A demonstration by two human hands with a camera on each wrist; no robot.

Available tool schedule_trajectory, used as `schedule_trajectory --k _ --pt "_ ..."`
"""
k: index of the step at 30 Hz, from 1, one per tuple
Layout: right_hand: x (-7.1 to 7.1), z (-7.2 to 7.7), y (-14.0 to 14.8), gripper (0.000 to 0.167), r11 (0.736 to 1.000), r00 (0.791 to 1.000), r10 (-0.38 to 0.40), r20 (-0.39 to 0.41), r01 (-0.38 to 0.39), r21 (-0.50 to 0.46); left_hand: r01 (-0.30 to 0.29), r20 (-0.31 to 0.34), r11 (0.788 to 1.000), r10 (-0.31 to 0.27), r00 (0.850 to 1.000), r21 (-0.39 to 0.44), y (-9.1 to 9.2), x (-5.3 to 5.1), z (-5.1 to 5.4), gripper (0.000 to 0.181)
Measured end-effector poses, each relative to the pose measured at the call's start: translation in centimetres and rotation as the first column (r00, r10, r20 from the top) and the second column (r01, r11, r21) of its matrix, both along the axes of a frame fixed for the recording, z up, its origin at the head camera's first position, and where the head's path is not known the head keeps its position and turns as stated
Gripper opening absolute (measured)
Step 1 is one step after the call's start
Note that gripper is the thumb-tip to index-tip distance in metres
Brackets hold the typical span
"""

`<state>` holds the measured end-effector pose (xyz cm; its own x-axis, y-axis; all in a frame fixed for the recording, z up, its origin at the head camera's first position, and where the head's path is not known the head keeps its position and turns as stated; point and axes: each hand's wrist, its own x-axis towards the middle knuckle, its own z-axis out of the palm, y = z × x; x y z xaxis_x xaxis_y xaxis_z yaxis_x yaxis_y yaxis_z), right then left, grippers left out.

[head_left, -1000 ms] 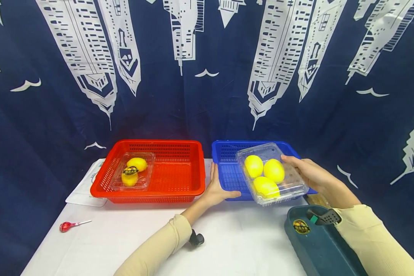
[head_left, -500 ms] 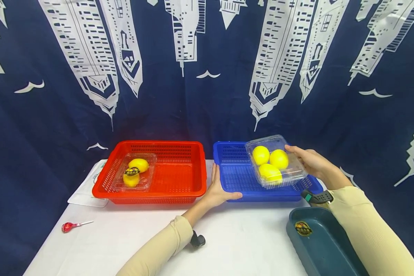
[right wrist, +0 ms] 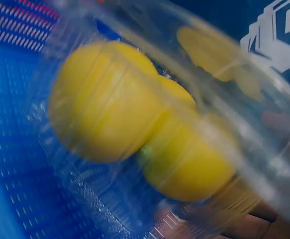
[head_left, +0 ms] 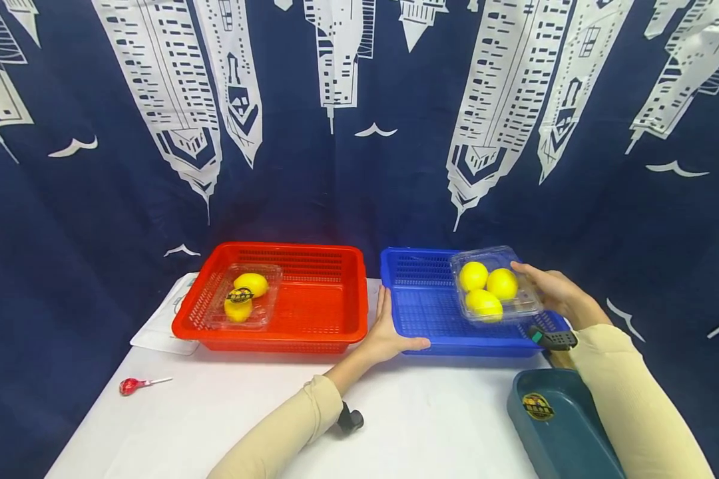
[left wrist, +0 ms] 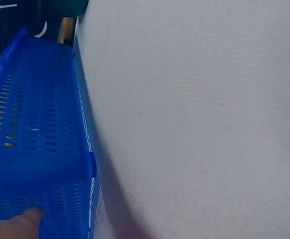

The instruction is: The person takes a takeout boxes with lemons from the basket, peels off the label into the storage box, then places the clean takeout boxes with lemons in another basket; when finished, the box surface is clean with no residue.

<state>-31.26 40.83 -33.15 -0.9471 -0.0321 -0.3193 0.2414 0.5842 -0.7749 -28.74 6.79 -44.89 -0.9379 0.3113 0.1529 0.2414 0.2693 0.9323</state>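
From my remote feeds, I saw the right hand [head_left: 554, 289] gripping a clear plastic box [head_left: 522, 305] by its right end, the thumb on the upper side and some fingers showing beneath in the right wrist view. Three yellow fruits [head_left: 484, 306] lay inside, close together. The box sat tilted over the right half of the blue basket [head_left: 425, 316]; I could not tell whether its underside touched the basket's floor.

The left hand [head_left: 389, 338] held nothing. I saw its fingers straight along the basket's left end, with the thumb stretched out toward the front wall. My left wrist view showed one digit against the slotted side.

Just left of that hand stood a red basket [head_left: 311, 309]. In its left half I made out a second clear box [head_left: 265, 306] with two yellow fruits [head_left: 251, 285] and a black-and-gold label [head_left: 239, 295].

Near the right forearm was a dark teal tray [head_left: 569, 412] bearing a round sticker [head_left: 538, 406]. At the left, a red lollipop [head_left: 130, 386] lay on the white tablecloth [head_left: 443, 412], and a white sheet [head_left: 160, 331] stuck out beside the red basket. Behind everything I saw a navy curtain [head_left: 335, 186] printed with upside-down white buildings.
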Motion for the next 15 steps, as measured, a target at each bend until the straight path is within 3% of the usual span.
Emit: schedule_trajectory --k 4,8,10,15 --pt "-0.4 -0.9 0.5 0.095 0.999 1.0 -0.016 -0.001 0.016 0.042 -0.003 0.011 1.0 0.003 1.0 -0.01 0.0 0.0 -0.1 0.134" --pt "-0.7 -1.7 0.7 0.068 0.996 0.998 -0.058 0.01 0.058 0.069 -0.009 0.016 1.0 0.009 1.0 -0.008 -0.1 0.0 -0.2 0.135" --pt "-0.8 -2.1 0.7 0.063 0.995 0.998 -0.054 0.019 0.052 0.08 -0.008 0.015 1.0 0.008 1.0 -0.003 -0.1 0.0 -0.2 0.135" --pt "-0.8 -3.0 0.8 0.091 0.987 0.999 -0.013 0.038 0.007 0.16 -0.002 0.011 1.0 0.002 1.0 0.004 -0.1 -0.1 -0.2 0.135"
